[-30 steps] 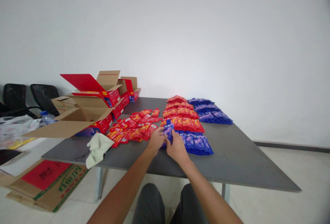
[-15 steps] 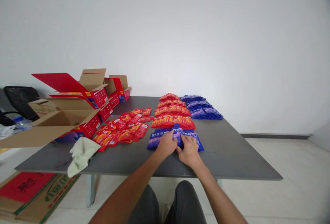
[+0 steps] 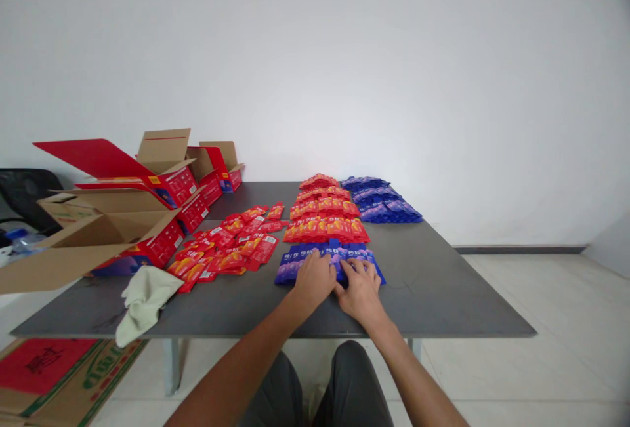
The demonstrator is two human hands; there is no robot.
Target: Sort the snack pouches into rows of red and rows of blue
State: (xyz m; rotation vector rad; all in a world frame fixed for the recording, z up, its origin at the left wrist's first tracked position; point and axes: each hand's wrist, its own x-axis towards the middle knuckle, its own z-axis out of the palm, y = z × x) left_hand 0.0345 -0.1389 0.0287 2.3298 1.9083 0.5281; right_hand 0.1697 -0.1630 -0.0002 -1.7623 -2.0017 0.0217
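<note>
A row of overlapping blue sachets (image 3: 295,263) lies near the front of the table. My left hand (image 3: 315,277) rests over the middle of this row, its fingers stretched forward on the sachets. Just right of it, my right hand (image 3: 361,289) lies on the right part of the row with its fingers apart. The two thumbs are close together at the row's near side. Both hands partly cover the sachets beneath them. Directly behind is a row of red sachets (image 3: 327,229), with more red rows farther back.
Blue sachet stacks (image 3: 386,207) stand at the back right. Loose red sachets (image 3: 224,246) are scattered left of the rows, beside a pale cloth (image 3: 145,299). Open red cartons (image 3: 165,243) line the table's left side. A flattened cardboard box (image 3: 63,374) is on the floor.
The blue sachet that stuck up between my hands now sits almost level with the row. My hands have shifted slightly over the sachets. The whole view has moved a little.
</note>
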